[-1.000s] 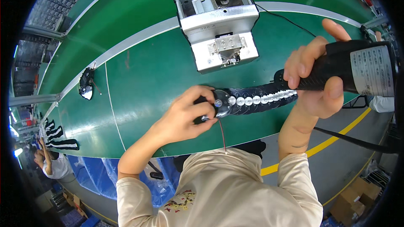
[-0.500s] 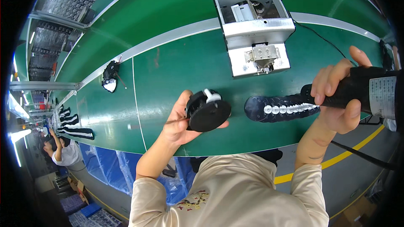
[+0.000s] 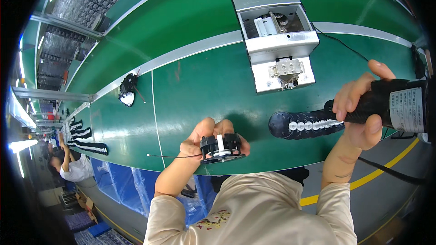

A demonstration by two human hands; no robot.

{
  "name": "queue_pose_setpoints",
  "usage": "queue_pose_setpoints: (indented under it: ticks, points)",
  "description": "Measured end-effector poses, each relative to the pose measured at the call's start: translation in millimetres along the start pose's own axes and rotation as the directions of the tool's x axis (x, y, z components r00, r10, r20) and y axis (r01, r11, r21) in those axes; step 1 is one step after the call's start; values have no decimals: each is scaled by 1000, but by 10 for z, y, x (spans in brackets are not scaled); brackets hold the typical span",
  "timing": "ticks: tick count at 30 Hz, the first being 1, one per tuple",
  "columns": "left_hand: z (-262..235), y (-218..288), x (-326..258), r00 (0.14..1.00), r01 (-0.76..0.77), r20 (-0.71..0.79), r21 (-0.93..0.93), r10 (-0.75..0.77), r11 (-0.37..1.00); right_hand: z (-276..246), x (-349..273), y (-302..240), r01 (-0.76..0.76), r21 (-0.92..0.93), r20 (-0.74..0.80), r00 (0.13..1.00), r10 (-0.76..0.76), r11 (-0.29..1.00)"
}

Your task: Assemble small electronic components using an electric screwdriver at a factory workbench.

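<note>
Black plastic is what we have in our left hand (image 3: 206,143): a small round part (image 3: 221,148) with a white strip across its middle and a thin wire (image 3: 175,156) trailing out to the left, held just above the near edge of the green conveyor belt (image 3: 190,81). Our fingers are closed around its rim from behind, thumb and fingertips pinching the edge. Our right hand (image 3: 361,113) is wrapped tightly around the black handle of a power tool (image 3: 327,120), whose long black front end carries a row of white beads and points left, toward the part but well apart from it. We judge the part to be light and stiff, though its small moulded ribs and the fine wire look easy to bend or snag, so the outer rim seems the safest place to grip, keeping clear of the wire. The tool looks heavier and wants a full grip. Farther along the belt stands a grey metal machine (image 3: 277,41), and another black part (image 3: 127,90) lies off to the left.
</note>
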State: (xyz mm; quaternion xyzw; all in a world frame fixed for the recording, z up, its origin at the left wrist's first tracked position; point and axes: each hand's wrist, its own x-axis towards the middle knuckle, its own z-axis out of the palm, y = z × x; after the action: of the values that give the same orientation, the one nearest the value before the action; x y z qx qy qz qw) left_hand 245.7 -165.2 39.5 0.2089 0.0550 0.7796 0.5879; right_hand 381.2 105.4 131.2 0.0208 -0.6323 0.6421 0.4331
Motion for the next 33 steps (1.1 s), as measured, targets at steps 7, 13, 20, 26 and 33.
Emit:
queue_pose_setpoints:
  ticks: [7,13,20,26,33]
  points:
    - [-40,35,-21,1000,5,-14,-76,-6,997,-30,25,-30,-61,4,18,998,61,998]
    - [-4,64,17,1000,-6,-9,-83,5,997,-18,32,-74,-76,-13,-8,997,76,997]
    - [-154,93,-201,999,-33,-30,-112,30,993,-20,-1,-9,-51,76,-9,999,52,996]
    - [-26,68,-73,1000,19,-9,-195,-21,981,-37,-5,-15,-57,73,13,998,57,996]
    - [267,223,106,927,30,-364,306,88,952,-69,6,-9,-46,61,8,999,46,997]
